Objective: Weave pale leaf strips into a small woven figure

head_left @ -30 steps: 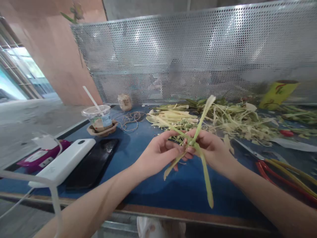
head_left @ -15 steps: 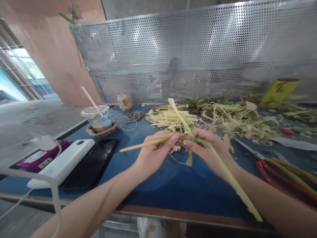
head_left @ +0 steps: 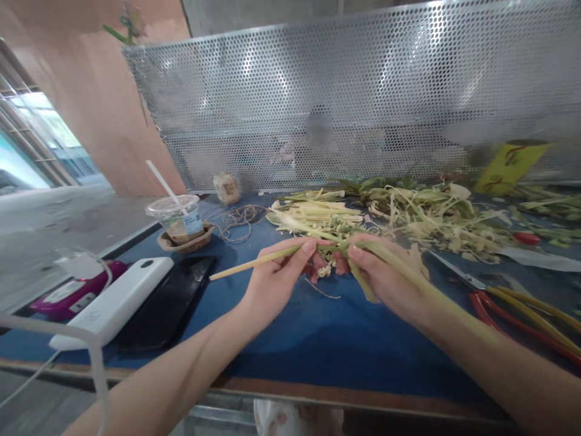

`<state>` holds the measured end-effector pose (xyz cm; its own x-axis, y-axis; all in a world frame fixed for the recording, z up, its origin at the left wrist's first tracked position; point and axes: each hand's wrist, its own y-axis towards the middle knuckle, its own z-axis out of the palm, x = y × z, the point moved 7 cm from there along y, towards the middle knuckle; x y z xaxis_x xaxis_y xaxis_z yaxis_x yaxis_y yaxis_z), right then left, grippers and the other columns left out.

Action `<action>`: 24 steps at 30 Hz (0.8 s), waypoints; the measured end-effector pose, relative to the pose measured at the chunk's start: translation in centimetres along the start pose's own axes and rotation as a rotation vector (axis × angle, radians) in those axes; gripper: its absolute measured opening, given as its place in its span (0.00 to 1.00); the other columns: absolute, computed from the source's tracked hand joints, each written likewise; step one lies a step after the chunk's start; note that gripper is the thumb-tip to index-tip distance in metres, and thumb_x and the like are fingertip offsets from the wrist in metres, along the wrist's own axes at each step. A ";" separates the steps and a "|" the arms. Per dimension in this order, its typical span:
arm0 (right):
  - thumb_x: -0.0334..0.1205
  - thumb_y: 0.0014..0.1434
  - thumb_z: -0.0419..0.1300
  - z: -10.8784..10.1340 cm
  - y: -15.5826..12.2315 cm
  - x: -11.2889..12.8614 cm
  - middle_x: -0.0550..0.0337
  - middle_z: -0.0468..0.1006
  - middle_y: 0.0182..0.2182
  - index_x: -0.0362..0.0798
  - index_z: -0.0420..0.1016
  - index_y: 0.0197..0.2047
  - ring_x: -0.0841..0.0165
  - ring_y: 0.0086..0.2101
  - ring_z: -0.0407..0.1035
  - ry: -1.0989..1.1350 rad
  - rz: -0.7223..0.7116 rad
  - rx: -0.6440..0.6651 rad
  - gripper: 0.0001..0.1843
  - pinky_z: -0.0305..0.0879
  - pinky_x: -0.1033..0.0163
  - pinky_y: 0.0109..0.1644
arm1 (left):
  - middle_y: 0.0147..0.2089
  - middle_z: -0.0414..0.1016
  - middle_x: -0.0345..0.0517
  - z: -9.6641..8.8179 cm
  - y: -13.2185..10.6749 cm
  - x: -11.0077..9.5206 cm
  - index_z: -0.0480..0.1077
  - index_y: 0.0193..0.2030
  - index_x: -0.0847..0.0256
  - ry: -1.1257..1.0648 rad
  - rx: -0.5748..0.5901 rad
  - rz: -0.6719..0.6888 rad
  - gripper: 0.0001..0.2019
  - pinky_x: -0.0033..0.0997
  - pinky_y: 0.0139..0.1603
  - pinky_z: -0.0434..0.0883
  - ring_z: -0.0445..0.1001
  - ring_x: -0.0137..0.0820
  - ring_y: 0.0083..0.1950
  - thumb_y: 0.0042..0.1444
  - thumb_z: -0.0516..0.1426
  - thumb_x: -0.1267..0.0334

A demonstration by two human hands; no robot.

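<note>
Between thumb and fingers, my left hand (head_left: 272, 275) grips a pale green plant stalk (head_left: 236, 269), whose cut end points left. My right hand (head_left: 394, 281) is closed on the stalk's leafy end, and a broad leaf strip (head_left: 365, 287) hangs below its thumb. Another long strip lies blurred along my right forearm. The place where stalk and leaves join sits between both hands, partly hidden by fingers. Just behind is a pile of trimmed pale stalks (head_left: 318, 213) with small buds. A short piece of twine (head_left: 324, 293) lies on the blue tabletop (head_left: 290, 345).
At left are a black phone (head_left: 166, 303), white power bank (head_left: 113, 300), purple power strip (head_left: 75, 290) and drink cup (head_left: 175, 221) with straw. Tangled twine (head_left: 240, 221) lies behind. Right: scissors (head_left: 472, 280), peeled leaf scraps (head_left: 436, 224), yellow container (head_left: 511, 166). Perforated metal panel (head_left: 272, 109) stands behind.
The leaf strip that stood up between my hands has tipped down to the left. The hanging strip has swung right, and the long strip on the right has shifted along my forearm.
</note>
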<state>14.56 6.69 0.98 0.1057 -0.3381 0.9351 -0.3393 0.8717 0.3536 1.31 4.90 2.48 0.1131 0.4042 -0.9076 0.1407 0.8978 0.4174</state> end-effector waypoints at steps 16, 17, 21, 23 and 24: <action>0.37 0.41 0.67 0.8 0.1 0.3 0.66 0.69 0.24 0.46 0.67 0.29 0.75 0.25 0.65 -0.037 0.079 0.074 0.13 0.66 0.70 0.30 | 0.18 0.68 0.30 1.1 -0.5 1.7 0.63 0.40 0.61 0.019 0.102 -0.277 0.19 0.20 0.27 0.66 0.68 0.21 0.21 0.41 0.64 0.70; 0.38 0.41 0.67 0.9 0.1 0.3 0.66 0.69 0.24 0.46 0.67 0.28 0.75 0.25 0.65 -0.035 0.066 0.079 0.13 0.66 0.69 0.30 | 0.18 0.68 0.30 1.1 -0.5 1.7 0.64 0.40 0.62 0.021 0.117 -0.286 0.19 0.20 0.27 0.66 0.68 0.20 0.22 0.41 0.64 0.71; 0.37 0.45 0.64 1.0 0.1 0.8 0.64 0.70 0.24 0.46 0.67 0.25 0.75 0.26 0.65 -0.060 0.038 0.094 0.09 0.66 0.70 0.30 | 0.18 0.67 0.30 1.6 -0.7 1.4 0.66 0.43 0.63 -0.018 0.190 -0.323 0.20 0.20 0.29 0.67 0.68 0.20 0.22 0.41 0.63 0.72; 0.38 0.47 0.63 1.0 0.0 0.9 0.63 0.71 0.25 0.46 0.67 0.24 0.74 0.26 0.66 -0.069 0.051 0.080 0.08 0.66 0.69 0.31 | 0.17 0.65 0.28 1.8 -0.9 1.3 0.65 0.47 0.63 -0.043 0.204 -0.334 0.24 0.20 0.29 0.67 0.66 0.19 0.21 0.41 0.63 0.73; 0.38 0.48 0.62 1.0 -0.1 0.9 0.62 0.71 0.25 0.46 0.67 0.23 0.73 0.28 0.67 -0.065 0.053 0.073 0.08 0.66 0.69 0.32 | 0.16 0.63 0.27 1.9 -1.0 1.3 0.64 0.48 0.63 -0.056 0.212 -0.341 0.25 0.20 0.29 0.67 0.65 0.18 0.20 0.41 0.63 0.73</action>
<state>13.76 6.00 1.76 0.0258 -0.3165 0.9483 -0.4107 0.8615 0.2987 3.15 4.21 1.00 0.0777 0.0741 -0.9942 0.3789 0.9202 0.0982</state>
